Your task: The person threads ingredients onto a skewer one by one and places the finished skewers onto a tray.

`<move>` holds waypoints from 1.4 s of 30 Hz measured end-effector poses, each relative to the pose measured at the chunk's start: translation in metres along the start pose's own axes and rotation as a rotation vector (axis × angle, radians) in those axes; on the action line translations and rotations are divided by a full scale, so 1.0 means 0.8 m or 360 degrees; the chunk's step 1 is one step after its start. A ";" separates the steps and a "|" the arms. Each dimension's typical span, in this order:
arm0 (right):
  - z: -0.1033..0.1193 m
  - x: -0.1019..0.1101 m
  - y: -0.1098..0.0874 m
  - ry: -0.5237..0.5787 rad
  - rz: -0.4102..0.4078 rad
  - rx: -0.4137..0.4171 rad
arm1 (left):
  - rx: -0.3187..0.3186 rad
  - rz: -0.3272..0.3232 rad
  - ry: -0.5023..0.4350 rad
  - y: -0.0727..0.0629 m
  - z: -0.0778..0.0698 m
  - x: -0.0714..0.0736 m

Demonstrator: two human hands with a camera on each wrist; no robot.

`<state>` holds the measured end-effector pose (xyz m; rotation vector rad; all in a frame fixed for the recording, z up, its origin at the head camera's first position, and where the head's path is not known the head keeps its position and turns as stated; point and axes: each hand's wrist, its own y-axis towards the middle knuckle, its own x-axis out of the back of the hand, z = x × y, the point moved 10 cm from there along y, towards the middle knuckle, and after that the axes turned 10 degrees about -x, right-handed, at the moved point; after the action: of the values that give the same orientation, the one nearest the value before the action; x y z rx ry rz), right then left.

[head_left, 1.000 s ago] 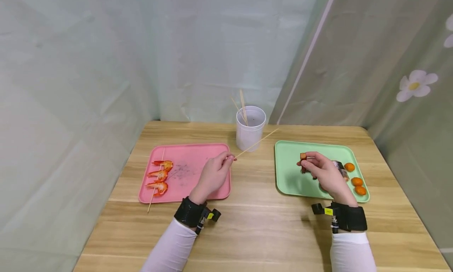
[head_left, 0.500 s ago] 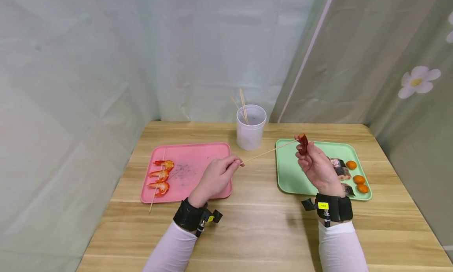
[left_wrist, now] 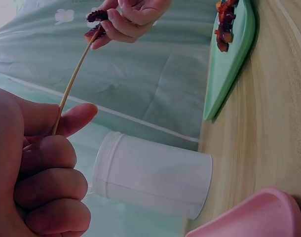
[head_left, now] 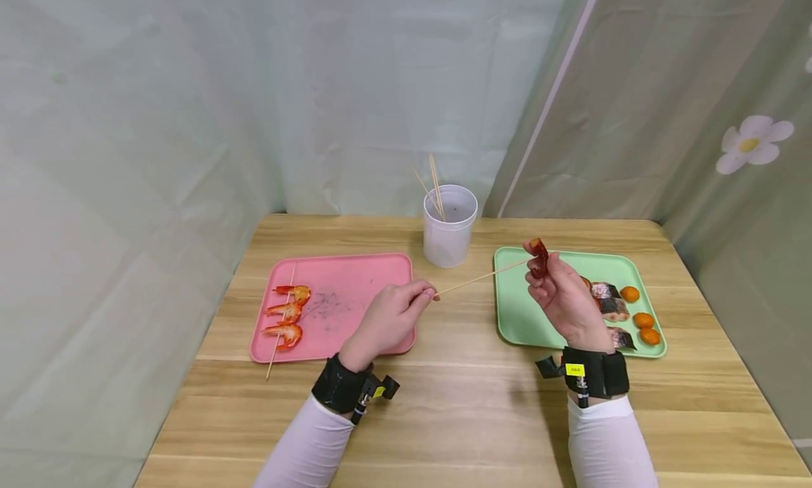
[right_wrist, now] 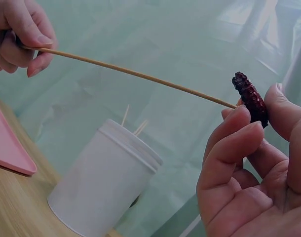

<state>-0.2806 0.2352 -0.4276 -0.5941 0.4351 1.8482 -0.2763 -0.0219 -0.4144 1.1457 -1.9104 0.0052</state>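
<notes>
My left hand (head_left: 388,322) pinches a thin bamboo skewer (head_left: 478,280) near one end, beside the pink tray. The skewer slants right toward my right hand (head_left: 574,308). Raised over the green tray (head_left: 515,301), that hand grips a dark red, bumpy piece of octopus tentacle (right_wrist: 250,98) between thumb and fingers. In the right wrist view the skewer's far end meets the piece; how deep the tip goes is hidden behind it. Several shrimp (head_left: 284,313) sit on another skewer on the pink tray (head_left: 345,273).
Behind the hands stands a white cup (head_left: 447,242) with several skewers (head_left: 435,188) leaning in it. On the green tray lie dark-skinned fish pieces (head_left: 612,307), orange balls (head_left: 643,320) and more reddish tentacle pieces (left_wrist: 224,27). Curtains (head_left: 380,100) hang behind the table.
My right hand has lifted the octopus tentacle piece off the green tray and turned it up to the skewer's tip. My left hand has shifted slightly right, its skewer tilting lower.
</notes>
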 end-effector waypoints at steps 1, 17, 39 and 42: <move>0.000 -0.001 0.000 -0.0005 0.0004 0.0002 | 0.0002 0.0005 0.0005 0.000 0.000 0.000; 0.009 0.003 -0.012 -0.0704 -0.0572 -0.0025 | 0.0032 -0.0074 0.0023 -0.001 0.000 0.006; -0.052 -0.066 0.010 -0.1320 -0.0283 -0.0247 | -0.0033 0.0028 -0.0180 0.000 -0.018 -0.029; -0.063 -0.076 0.012 -0.1391 -0.0229 -0.0268 | -0.0053 0.0014 -0.0212 0.001 -0.020 -0.032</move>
<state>-0.2627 0.1578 -0.4318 0.1077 -0.3380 1.8164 -0.2610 0.0034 -0.4218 1.1397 -2.0252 -0.0999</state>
